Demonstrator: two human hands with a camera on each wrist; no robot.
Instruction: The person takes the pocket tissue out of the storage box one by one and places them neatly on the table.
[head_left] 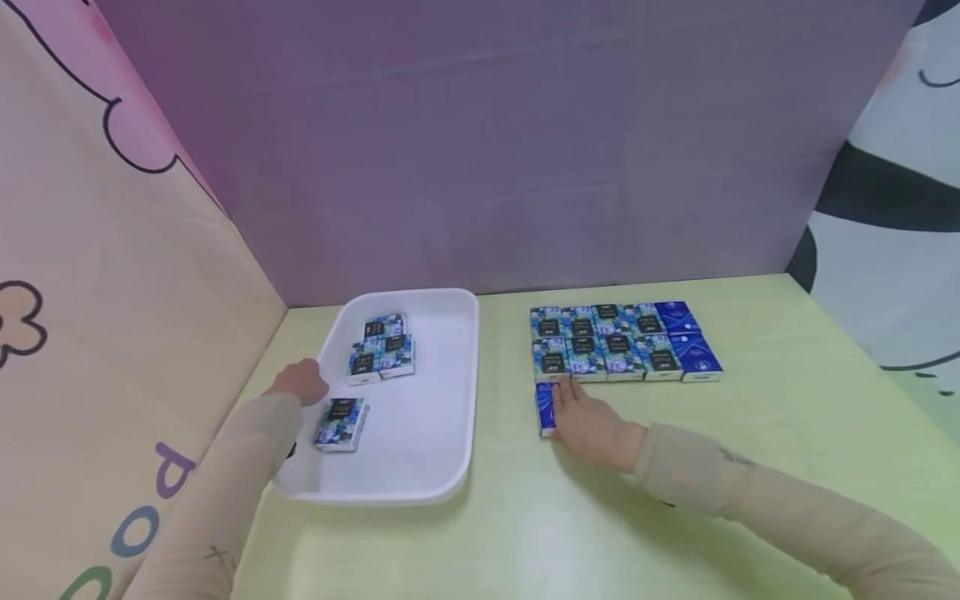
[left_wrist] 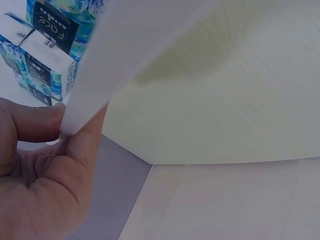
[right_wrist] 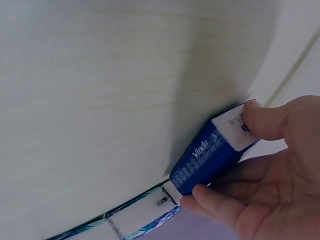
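We count eight floral packs (head_left: 606, 350) and two blue packs (head_left: 694, 357) in one block, a third blue pack (head_left: 545, 408) at its 8 o'clock, right hand (head_left: 592, 427) gripping it, white tray (head_left: 431, 417) holding four floral packs, left hand (head_left: 300, 382) pinching its rim at 9 o'clock

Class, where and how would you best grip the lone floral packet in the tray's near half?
Probably pinch its long sides from above, leaning in from the right: the floral packet lies face up, its left side close to the tray wall, bare tray floor to its right.
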